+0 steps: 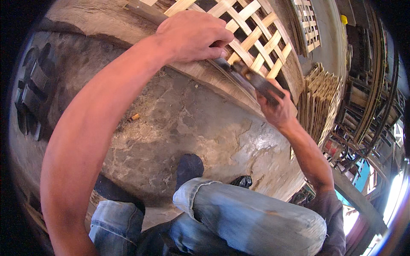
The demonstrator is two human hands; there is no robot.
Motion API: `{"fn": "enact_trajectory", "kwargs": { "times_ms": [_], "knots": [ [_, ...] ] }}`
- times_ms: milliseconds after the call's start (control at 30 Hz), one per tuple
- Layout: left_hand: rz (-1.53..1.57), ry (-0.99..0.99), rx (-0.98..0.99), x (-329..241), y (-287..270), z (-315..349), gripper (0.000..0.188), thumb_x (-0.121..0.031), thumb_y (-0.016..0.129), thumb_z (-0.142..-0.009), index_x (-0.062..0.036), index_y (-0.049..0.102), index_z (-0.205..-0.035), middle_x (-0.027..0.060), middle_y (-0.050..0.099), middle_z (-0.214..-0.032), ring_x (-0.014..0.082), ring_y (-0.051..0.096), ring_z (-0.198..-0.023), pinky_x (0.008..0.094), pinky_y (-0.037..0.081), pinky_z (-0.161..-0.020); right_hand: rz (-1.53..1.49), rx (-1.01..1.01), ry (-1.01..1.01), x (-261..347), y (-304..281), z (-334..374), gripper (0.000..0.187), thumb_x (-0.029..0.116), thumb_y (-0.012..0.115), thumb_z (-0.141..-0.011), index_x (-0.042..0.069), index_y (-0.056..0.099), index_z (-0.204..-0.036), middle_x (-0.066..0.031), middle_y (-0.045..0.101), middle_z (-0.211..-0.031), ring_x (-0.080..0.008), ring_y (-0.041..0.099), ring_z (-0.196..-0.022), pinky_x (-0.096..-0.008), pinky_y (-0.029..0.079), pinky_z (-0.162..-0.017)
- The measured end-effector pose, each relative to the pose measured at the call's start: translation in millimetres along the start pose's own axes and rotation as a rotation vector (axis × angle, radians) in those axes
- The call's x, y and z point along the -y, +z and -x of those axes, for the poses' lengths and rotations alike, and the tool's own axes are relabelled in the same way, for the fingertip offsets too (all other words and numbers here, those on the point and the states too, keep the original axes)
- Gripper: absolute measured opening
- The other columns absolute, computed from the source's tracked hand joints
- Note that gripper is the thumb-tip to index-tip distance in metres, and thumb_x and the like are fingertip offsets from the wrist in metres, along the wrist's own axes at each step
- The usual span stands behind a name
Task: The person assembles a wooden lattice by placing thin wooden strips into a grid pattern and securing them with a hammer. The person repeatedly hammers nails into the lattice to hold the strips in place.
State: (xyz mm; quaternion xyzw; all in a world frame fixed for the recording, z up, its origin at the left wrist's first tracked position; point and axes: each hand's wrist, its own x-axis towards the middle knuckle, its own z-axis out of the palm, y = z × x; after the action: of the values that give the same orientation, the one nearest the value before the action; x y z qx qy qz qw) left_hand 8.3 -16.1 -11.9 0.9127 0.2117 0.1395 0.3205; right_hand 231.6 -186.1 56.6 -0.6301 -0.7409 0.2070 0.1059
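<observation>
A panel of pale woven slats (252, 32) lies on a worn wooden bench (188, 73). My left hand (188, 37) rests over its near edge, fingers curled and closed. Their tips meet at the end of a thin dark strip (241, 83) lying along that edge; the exact grip is partly hidden. To the right, my right hand (279, 109) is wrapped around a dark, blocky hand tool (267, 88). Motion blurs the tool's front end, which is close to the strip and the slats, so I cannot tell its kind or whether it touches them.
Stacked woven panels (318, 96) stand right of the bench, with another lattice panel (306, 21) beyond. Below is a rough concrete floor (166, 121) with a small orange-brown scrap (135, 116). Dark curved objects (34, 89) sit at far left. My jeans-covered knee (256, 217) is close below.
</observation>
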Motion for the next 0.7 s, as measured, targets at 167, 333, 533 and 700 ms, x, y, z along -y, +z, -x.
{"fn": "enact_trajectory", "kwargs": {
  "times_ms": [167, 333, 533, 700],
  "knots": [
    [-0.046, 0.065, -0.082, 5.1, 5.7, 2.0, 0.024, -0.031, 0.065, -0.085, -0.0090, 0.055, -0.083, 0.0074, 0.056, -0.085, 0.0308, 0.060, -0.089, 0.0458, 0.047, -0.075, -0.360, -0.171, 0.352, 35.7, 5.3, 46.8, 0.039, 0.037, 0.037, -0.105, 0.002, 0.050, -0.094, -0.0034, 0.046, -0.066, -0.0116, 0.044, -0.054, -0.0254, 0.036, -0.049],
    [-0.024, 0.040, -0.029, 0.2, -10.5, -1.2, 0.029, -0.036, 0.067, -0.084, -0.0084, 0.058, -0.083, 0.0086, 0.056, -0.085, 0.0318, 0.059, -0.086, 0.0448, 0.047, -0.073, -1.138, -0.289, 0.927, 72.5, 14.4, 24.5, 0.041, 0.043, 0.037, -0.106, 0.003, 0.048, -0.104, 0.0006, 0.043, -0.065, -0.0090, 0.044, -0.048, -0.0251, 0.037, -0.044],
    [0.004, 0.041, 0.040, -10.2, -17.2, -6.8, 0.032, -0.036, 0.074, -0.079, -0.0078, 0.059, -0.079, 0.0078, 0.056, -0.079, 0.0316, 0.059, -0.081, 0.0436, 0.048, -0.070, -1.062, -0.114, 0.962, 41.7, -33.8, 6.8, 0.042, 0.044, 0.037, -0.106, 0.004, 0.050, -0.102, 0.0013, 0.043, -0.061, -0.0093, 0.044, -0.047, -0.0257, 0.038, -0.042],
    [-0.001, 0.078, 0.063, -8.5, -16.9, -8.6, 0.031, -0.035, 0.076, -0.077, -0.0096, 0.059, -0.077, 0.0057, 0.055, -0.076, 0.0271, 0.059, -0.076, 0.0414, 0.048, -0.067, -1.169, -0.201, 1.119, 69.4, -20.8, 19.1, 0.037, 0.039, 0.037, -0.106, 0.006, 0.051, -0.097, 0.0009, 0.045, -0.062, -0.0096, 0.043, -0.045, -0.0268, 0.036, -0.040]
  ]
}}
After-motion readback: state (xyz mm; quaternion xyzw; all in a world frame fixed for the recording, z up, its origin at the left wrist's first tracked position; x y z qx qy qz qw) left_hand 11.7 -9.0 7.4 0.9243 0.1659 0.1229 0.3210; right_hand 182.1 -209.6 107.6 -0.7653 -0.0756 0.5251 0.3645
